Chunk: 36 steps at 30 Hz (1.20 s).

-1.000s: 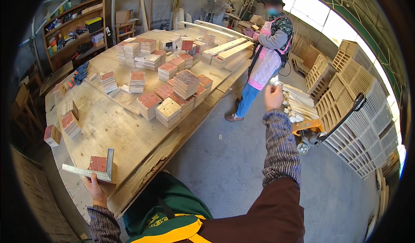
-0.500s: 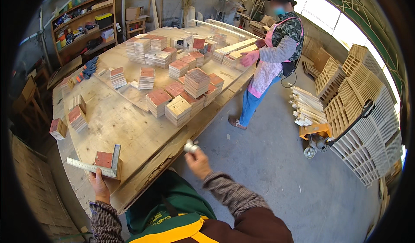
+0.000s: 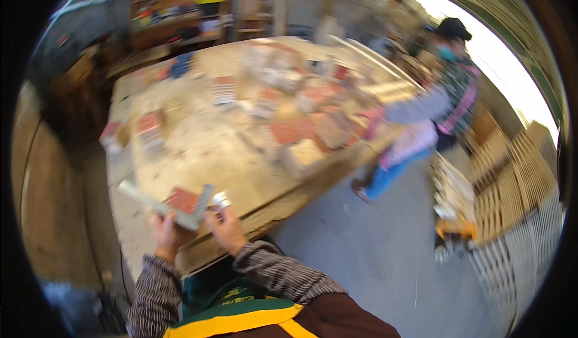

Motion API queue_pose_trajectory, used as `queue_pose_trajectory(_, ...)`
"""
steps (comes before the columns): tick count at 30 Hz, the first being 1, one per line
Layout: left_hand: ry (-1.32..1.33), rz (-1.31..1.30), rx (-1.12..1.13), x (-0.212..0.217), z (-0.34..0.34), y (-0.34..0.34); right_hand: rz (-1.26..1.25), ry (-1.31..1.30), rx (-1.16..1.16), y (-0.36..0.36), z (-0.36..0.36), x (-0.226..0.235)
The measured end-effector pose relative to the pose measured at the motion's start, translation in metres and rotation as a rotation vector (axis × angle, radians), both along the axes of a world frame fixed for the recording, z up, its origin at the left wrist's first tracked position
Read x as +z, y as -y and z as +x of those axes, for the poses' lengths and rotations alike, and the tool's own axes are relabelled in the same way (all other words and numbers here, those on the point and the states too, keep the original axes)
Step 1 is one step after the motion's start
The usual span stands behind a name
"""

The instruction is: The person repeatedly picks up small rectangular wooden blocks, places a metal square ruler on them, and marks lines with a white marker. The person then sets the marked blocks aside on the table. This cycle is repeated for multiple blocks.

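Note:
At the table's near corner my left hand [image 3: 167, 237] is closed around the lower side of a steel try square [image 3: 142, 196] and a block stack with a red top [image 3: 182, 199]. The square's long blade points to the upper left, and its shorter arm runs along the stack's right side. Just right of the stack, my right hand [image 3: 226, 228] pinches a small shiny silver object [image 3: 221, 200], too blurred to name. Its fingers are close to the square's short arm; whether they touch it is hard to tell.
More red-topped block stacks [image 3: 150, 128] stand across the wooden table [image 3: 192, 112]. At its right side a person [image 3: 448, 100] in a pink apron reaches over the stacks. Blue gloves [image 3: 180, 65] lie at the far left. Pallets [image 3: 512, 181] and a pallet jack [image 3: 456, 228] occupy the right.
My right hand has come left, from beyond the table edge to beside the square, still holding the silver object. My view has swung left. The person's arm now reaches lower over the stacks.

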<state>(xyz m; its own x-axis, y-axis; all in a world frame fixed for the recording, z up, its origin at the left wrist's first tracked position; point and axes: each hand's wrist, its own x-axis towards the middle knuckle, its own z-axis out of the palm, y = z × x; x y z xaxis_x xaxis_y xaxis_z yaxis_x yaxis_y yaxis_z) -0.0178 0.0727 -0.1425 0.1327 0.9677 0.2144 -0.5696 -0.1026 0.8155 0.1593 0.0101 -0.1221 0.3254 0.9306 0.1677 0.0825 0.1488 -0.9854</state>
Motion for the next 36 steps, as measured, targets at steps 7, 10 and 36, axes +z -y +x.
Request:
queue_pose_trajectory(7, -0.296, -0.164, 0.093, -0.010, -0.004, 0.006, -0.197, -0.150, 0.060, -0.001, 0.004, -0.005)
queue_pose_trajectory(10, -0.194, -0.076, 0.123, -0.003, -0.007, 0.010, -0.126, -0.200, 0.108, -0.003, -0.014, -0.006)
queue_pose_trajectory(36, -0.849, 0.242, -0.644, 0.058, -0.058, -0.073, -0.202, -0.752, -0.074, 0.000, 0.046, 0.053)
